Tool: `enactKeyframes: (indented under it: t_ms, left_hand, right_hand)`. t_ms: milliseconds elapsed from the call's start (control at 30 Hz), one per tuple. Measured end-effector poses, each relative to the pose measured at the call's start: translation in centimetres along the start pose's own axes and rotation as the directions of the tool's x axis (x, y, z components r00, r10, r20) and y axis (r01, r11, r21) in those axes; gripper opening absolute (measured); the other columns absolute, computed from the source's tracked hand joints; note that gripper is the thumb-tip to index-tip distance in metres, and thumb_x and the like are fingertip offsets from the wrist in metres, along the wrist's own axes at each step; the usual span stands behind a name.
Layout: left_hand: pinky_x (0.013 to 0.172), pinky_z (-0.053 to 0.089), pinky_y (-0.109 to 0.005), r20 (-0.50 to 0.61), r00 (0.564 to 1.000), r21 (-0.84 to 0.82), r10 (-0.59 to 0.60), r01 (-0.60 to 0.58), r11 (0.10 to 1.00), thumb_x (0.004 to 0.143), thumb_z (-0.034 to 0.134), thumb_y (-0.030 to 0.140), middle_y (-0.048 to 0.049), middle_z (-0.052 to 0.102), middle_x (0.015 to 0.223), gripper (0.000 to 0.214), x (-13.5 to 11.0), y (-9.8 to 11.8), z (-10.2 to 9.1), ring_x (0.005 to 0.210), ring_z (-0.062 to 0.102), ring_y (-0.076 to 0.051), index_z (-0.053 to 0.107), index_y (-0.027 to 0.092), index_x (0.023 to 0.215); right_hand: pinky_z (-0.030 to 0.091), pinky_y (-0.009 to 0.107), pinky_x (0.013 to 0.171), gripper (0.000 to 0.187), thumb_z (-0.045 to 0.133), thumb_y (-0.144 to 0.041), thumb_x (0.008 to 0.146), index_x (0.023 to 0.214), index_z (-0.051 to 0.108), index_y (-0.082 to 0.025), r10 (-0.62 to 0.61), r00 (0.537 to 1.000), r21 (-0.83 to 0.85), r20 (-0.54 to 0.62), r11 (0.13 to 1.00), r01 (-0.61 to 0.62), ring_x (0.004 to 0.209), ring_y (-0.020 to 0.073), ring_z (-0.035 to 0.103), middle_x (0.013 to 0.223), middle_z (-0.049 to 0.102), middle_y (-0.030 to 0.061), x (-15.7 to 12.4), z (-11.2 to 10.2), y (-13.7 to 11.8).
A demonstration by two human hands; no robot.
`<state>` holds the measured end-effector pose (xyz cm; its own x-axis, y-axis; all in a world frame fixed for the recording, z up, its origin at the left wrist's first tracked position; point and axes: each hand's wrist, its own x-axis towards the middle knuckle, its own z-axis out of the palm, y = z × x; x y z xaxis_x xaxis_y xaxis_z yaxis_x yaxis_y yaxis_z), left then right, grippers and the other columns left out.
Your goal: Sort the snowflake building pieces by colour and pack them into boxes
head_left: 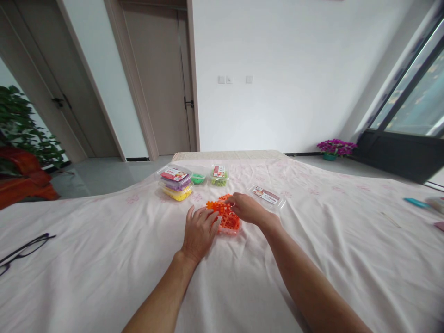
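In the head view, a clear plastic box [229, 231] of red-orange interlocking toy pieces [231, 221] stands on the cloth between my hands. My left hand [200, 231] is at its left side, thumb and forefinger closed on a lighter orange group of joined pieces [212, 205], the other fingers loosely spread. Over the box's far right part, my right hand [247, 208] is pinched at the right end of that orange group. Its fingertips are partly hidden. Right of the box lies a clear lid [266, 196] with a paper label.
Stacked boxes of purple [177, 184] and yellow pieces [178, 192] stand behind to the left, beside boxes of green [198, 178] and lime pieces [219, 181]. Eyeglasses [29, 247] lie at far left. A blue object [416, 202] rests at far right on the draped cloth [333, 240].
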<state>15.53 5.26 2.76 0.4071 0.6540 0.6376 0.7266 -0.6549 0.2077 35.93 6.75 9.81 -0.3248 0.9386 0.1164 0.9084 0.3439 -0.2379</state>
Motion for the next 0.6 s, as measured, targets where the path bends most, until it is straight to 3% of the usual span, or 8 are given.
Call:
enactKeyframes:
  t_ms: [200,300,433,600]
  left_hand:
    - [0.113,0.026,-0.057,-0.031,0.998,-0.001,0.050,-0.051,0.999,0.093,0.051,0.029,-0.0056,0.068,0.121,0.029,0.0,0.2,-0.3,0.118,0.056,-0.025,0.065,0.026,0.119]
    - [0.114,0.025,-0.056,-0.037,0.990,-0.035,0.137,-0.139,0.990,0.093,0.051,0.027,-0.0047,0.068,0.118,0.028,0.1,0.5,-0.6,0.119,0.055,-0.024,0.066,0.027,0.116]
    - [0.114,0.025,-0.057,-0.026,0.977,-0.084,0.211,-0.213,0.973,0.093,0.051,0.027,-0.0044,0.071,0.109,0.026,0.1,1.1,-0.8,0.113,0.058,-0.023,0.068,0.027,0.112]
    - [0.115,0.024,-0.056,0.024,0.977,-0.097,0.211,-0.208,0.973,0.094,0.050,0.027,-0.0034,0.073,0.105,0.026,0.0,0.9,-0.4,0.106,0.061,-0.021,0.068,0.026,0.112]
  right_hand:
    - [0.045,0.022,0.082,0.034,0.048,-0.012,0.084,0.107,0.073,-0.020,0.037,0.997,0.127,-0.063,0.991,-0.028,0.093,0.0161,0.066,0.106,0.073,0.0044,-0.1,-0.9,1.2]
    - [0.045,0.022,0.072,0.030,0.056,-0.017,0.080,0.103,0.074,-0.022,0.059,0.998,0.162,0.035,0.985,-0.064,0.083,0.0149,0.066,0.097,0.074,0.0019,-0.5,-1.7,1.3]
    - [0.042,0.023,0.066,0.028,0.067,-0.026,0.072,0.100,0.074,-0.023,0.051,0.988,0.059,0.147,0.996,-0.060,0.082,0.0169,0.066,0.096,0.074,0.0011,-0.7,-1.6,0.6]
    - [0.041,0.024,0.069,0.024,0.061,-0.019,0.075,0.095,0.074,-0.024,0.099,0.986,-0.047,0.131,0.995,-0.093,0.086,0.0177,0.066,0.096,0.074,0.0015,-0.2,-0.2,-0.1]
